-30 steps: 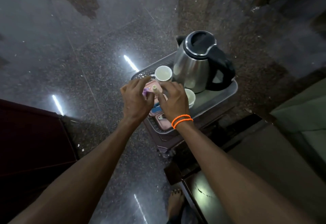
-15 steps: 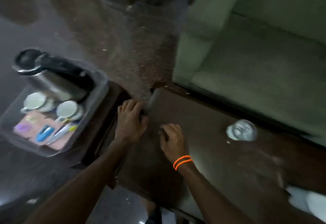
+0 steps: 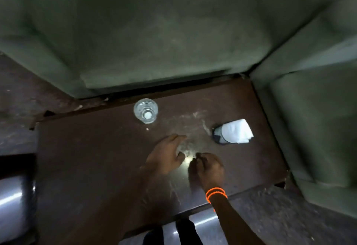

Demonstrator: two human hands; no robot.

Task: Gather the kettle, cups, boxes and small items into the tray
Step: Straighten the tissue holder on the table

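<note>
A dark brown table (image 3: 92, 158) fills the middle of the view. On its far side stands a clear plastic bottle (image 3: 145, 110) seen from above. A tissue holder with white tissue (image 3: 232, 131) lies toward the right. My left hand (image 3: 166, 156) hovers over the table with fingers apart and nothing in it. My right hand (image 3: 209, 168), with orange bands at the wrist, has its fingers curled; nothing shows in it. The tray, kettle and cups are out of view.
A green sofa (image 3: 164, 32) stands just beyond the table, and another green seat (image 3: 313, 109) closes in on the right. Glossy dark floor (image 3: 11, 202) shows at the left and near edges. My feet (image 3: 173, 233) are at the bottom.
The view swung right from the tray with kettle and cups to the brown table. Both hands left the tray's small items and now hover over the table's middle.
</note>
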